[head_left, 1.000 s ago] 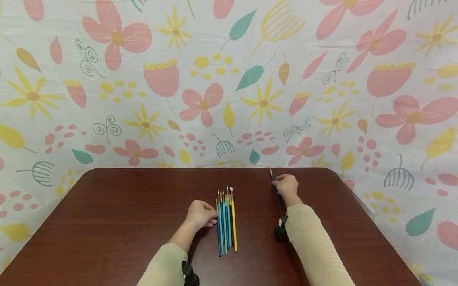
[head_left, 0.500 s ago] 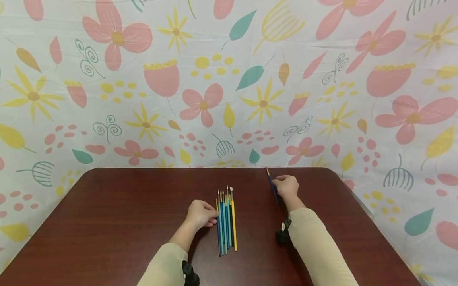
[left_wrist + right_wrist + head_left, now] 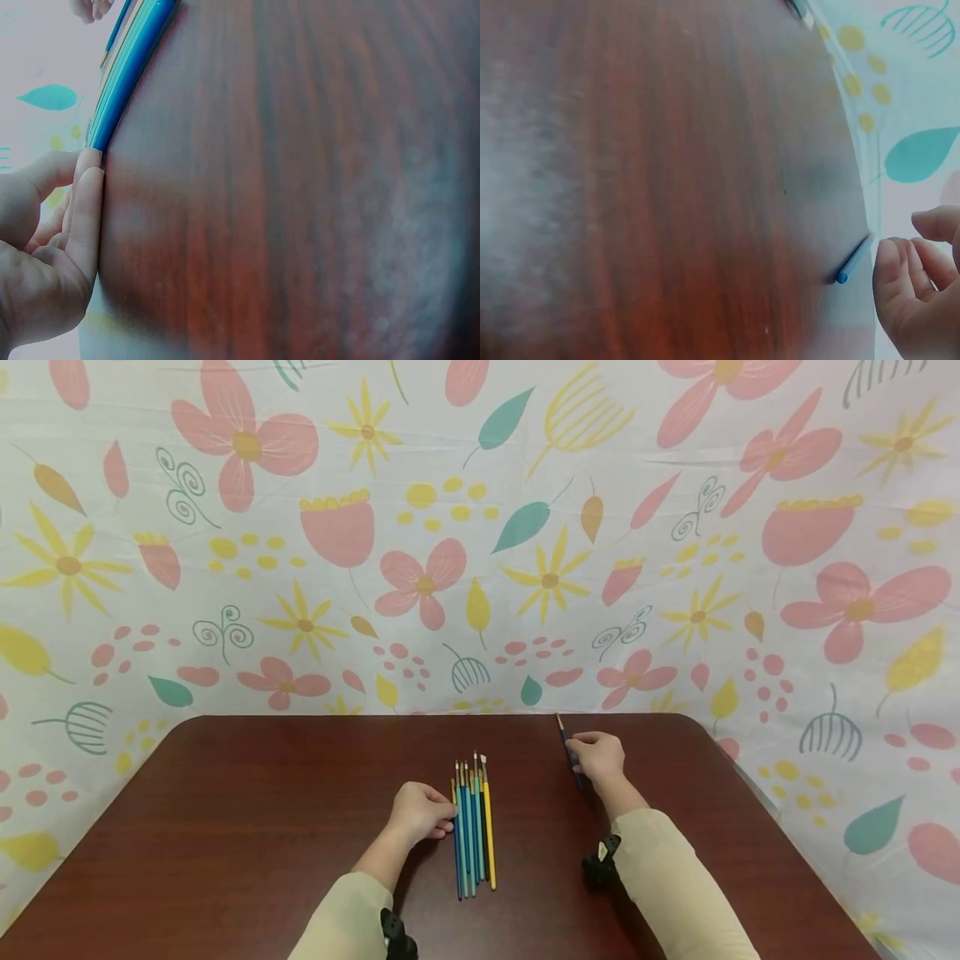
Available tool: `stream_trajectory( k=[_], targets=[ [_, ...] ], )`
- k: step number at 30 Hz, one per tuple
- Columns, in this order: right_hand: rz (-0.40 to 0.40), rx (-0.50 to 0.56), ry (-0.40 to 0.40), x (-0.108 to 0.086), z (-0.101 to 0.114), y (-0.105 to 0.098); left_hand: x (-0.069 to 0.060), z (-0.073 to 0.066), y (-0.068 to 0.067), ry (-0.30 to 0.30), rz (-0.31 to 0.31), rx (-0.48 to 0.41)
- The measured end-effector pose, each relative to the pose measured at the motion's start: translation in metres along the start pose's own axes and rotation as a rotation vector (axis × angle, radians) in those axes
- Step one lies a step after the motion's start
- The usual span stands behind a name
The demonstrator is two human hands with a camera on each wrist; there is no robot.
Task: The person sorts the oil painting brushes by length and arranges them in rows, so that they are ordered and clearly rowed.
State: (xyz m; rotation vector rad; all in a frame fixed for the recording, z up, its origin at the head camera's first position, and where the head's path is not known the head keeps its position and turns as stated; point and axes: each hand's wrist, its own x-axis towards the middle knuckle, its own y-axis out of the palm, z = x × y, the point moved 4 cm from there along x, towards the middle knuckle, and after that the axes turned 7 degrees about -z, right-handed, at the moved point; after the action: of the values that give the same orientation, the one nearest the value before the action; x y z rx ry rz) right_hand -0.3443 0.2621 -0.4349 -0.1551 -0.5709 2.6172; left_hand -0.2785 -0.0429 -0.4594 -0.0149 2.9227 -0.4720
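Observation:
In the middle of the dark wooden table lies a bundle of paintbrushes (image 3: 470,839), blue, teal and black, with a yellow one on its right side. My left hand (image 3: 422,811) rests at the bundle's left side, its fingertips (image 3: 93,178) touching the outermost dark blue brush. Apart from the others, a single dark blue paintbrush (image 3: 564,739) lies near the far edge, bristles pointing away. Beside it is my right hand (image 3: 598,755). In the right wrist view, a gap shows between thumb and fingers, and the brush's blue handle (image 3: 853,260) lies just outside the fingertips.
A brown table (image 3: 262,827) with rounded far corners stands against a white flower-patterned cloth (image 3: 337,610). Black camera mounts sit on both wrists, over beige sleeves (image 3: 678,877).
My right hand and the lone dark blue brush have shifted slightly, the brush's bristle end swinging left. My left hand and the bundle stay put, while the head view tilts a little.

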Motion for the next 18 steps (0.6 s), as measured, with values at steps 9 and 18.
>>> stream_trajectory(
  k=[9, 18],
  targets=[
    [0.115, 0.077, 0.029, -0.021, 0.002, 0.003, -0.001, -0.001, 0.000, -0.002, -0.004, 0.005],
    [0.234, 0.162, 0.043, -0.044, 0.004, 0.010, -0.001, -0.001, 0.000, -0.009, 0.002, -0.005]
  ],
)
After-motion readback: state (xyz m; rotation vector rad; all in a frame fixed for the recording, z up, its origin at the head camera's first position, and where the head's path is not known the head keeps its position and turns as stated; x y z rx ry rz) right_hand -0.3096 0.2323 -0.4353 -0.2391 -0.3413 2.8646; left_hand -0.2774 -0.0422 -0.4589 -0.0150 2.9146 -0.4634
